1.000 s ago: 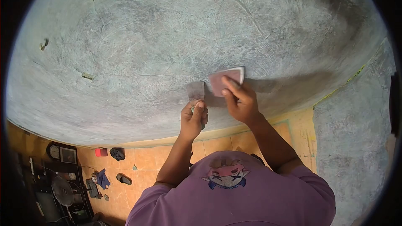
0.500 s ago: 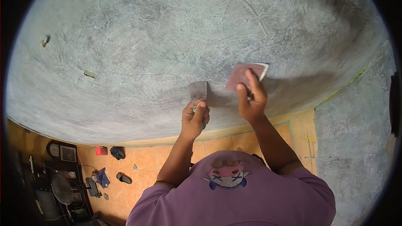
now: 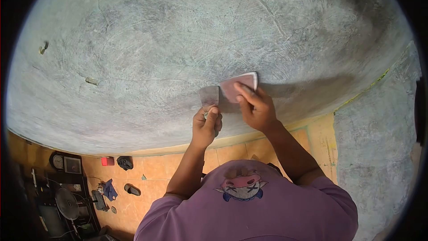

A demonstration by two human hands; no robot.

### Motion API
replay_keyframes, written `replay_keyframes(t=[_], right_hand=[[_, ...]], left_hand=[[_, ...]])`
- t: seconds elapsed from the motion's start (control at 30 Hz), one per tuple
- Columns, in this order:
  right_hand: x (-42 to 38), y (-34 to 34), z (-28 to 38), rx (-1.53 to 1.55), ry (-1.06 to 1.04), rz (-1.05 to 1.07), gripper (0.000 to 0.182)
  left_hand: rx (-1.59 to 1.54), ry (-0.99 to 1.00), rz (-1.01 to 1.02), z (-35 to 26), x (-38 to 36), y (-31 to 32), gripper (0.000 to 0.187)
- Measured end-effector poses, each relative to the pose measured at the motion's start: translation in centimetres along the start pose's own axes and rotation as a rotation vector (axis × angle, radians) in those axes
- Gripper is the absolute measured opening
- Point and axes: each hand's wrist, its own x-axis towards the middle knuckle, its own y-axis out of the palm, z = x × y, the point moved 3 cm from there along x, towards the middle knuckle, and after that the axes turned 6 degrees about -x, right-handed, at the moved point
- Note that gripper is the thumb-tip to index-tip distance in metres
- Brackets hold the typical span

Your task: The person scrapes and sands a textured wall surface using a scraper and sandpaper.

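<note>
A grey, scratched wall (image 3: pixel 147 53) fills the upper part of the view. My left hand (image 3: pixel 206 124) is closed on a putty knife (image 3: pixel 210 96), its flat dark blade pointing up towards the wall. To its right, my right hand (image 3: pixel 257 109) grips a folded sheet of reddish sandpaper (image 3: pixel 232 88) with a pale edge. The sandpaper lies flat against the wall or very near it, close beside the blade; exact contact cannot be made out. The knife's handle is mostly hidden in my left fist.
Holes (image 3: pixel 92 81) and a long crack (image 3: pixel 261 2) mark the wall. A second grey wall (image 3: pixel 379 151) meets it at the right. On the orange tiled floor (image 3: pixel 156 167) lie a sandal (image 3: pixel 132 189) and a red box (image 3: pixel 107 161). A fan (image 3: pixel 67 203) stands at lower left.
My right hand has moved left with the sandpaper, bringing it close to the putty knife. My left hand has hardly moved.
</note>
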Motion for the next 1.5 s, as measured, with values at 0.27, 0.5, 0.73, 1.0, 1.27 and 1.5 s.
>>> replay_keyframes(t=[0.27,0.5,0.73,1.0,1.27,1.5], right_hand=[[-0.1,-0.1,0.2,0.135,0.142,-0.108,0.031],[0.0,-0.7,-0.1,0.178,0.275,-0.187,0.032],[-0.4,-0.3,0.0,0.082,0.118,0.036,0.03],[0.4,-0.8,0.6,0.083,0.106,0.029,0.03],[0.3,-0.9,0.1,0.081,0.113,-0.007,0.034],[0.2,-1.1,-0.3,0.15,0.227,-0.252,0.033]], left_hand=[[0.012,-0.002,0.0,-0.5,-0.2,0.2,0.022],[-0.018,-0.03,0.013,-0.8,-0.3,0.6,0.021],[0.007,-0.026,0.013,-0.9,-0.2,0.8,0.021],[0.015,-0.03,0.007,-0.9,-0.3,0.6,0.021],[-0.015,-0.032,-0.013,-0.7,-0.1,0.7,0.02],[-0.012,0.01,-0.003,-0.4,0.2,0.7,0.021]])
